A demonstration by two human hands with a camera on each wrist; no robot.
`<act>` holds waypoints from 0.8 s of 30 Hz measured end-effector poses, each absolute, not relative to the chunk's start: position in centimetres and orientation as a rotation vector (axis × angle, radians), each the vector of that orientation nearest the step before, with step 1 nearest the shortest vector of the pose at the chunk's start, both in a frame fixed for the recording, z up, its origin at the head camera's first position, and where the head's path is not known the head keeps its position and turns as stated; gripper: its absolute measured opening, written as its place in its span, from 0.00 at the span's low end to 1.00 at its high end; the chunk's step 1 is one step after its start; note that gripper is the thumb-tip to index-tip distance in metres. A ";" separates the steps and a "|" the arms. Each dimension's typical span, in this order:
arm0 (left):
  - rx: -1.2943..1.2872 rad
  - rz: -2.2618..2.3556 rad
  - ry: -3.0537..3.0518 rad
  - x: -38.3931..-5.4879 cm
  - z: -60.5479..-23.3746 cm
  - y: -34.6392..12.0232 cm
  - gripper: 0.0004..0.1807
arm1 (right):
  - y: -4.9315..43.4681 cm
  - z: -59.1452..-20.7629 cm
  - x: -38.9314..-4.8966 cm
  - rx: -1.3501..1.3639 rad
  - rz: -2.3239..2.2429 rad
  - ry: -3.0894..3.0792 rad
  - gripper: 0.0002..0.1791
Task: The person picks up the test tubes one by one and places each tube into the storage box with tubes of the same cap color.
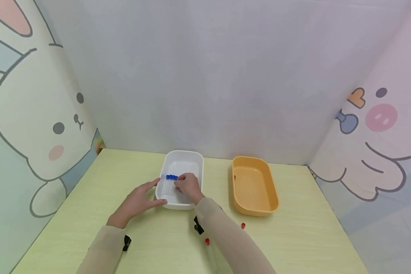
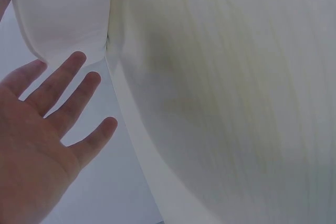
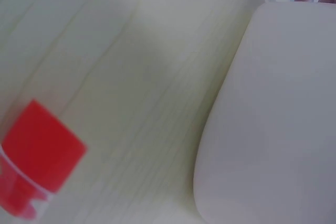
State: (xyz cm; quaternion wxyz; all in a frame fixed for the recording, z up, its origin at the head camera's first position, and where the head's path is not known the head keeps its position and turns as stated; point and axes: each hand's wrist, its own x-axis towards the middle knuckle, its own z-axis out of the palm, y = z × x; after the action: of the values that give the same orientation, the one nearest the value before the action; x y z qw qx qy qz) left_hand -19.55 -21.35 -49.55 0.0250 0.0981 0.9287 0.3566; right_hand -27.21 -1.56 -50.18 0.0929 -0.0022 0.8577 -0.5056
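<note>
A white tray [image 1: 179, 206] holds several clear test tubes with blue caps [image 1: 171, 177], lying side by side in its left half. My right hand [image 1: 189, 186] reaches into the tray and pinches at the rightmost blue-capped test tube, thumb and forefinger close to its cap. That hand covers part of the tray's right side. At the near left corner, my left hand [image 1: 138, 201] spreads its thumb and fingers along the tray's rim. Those fingers [image 2: 68, 109] are straight and apart in the left wrist view.
An orange tray [image 1: 255, 186] stands right of the white one. One red-capped tube [image 1: 210, 255] lies on the table [image 1: 157, 243] beside my right forearm, which partly hides another red cap [image 1: 243, 225]. A red cap [image 3: 42, 148] shows close up in the right wrist view.
</note>
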 end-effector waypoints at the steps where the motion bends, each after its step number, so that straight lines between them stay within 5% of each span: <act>1: 0.310 1.106 2.875 -19.5 -49.5 -21.3 0.55 | -1.6 -50.2 -27.2 -0.017 -1.503 2.539 0.09; 24: 0.299 1.092 2.867 -19.4 -49.2 -21.2 0.55 | -1.5 -50.1 -27.0 -0.016 -1.444 2.593 0.07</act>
State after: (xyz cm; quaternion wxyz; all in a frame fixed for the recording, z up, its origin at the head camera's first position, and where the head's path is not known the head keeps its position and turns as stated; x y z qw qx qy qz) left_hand -19.37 -21.22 -49.18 0.0295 0.0971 0.9297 0.3540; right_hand -27.05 -1.54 -50.13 0.0865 -0.0055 0.8703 -0.4848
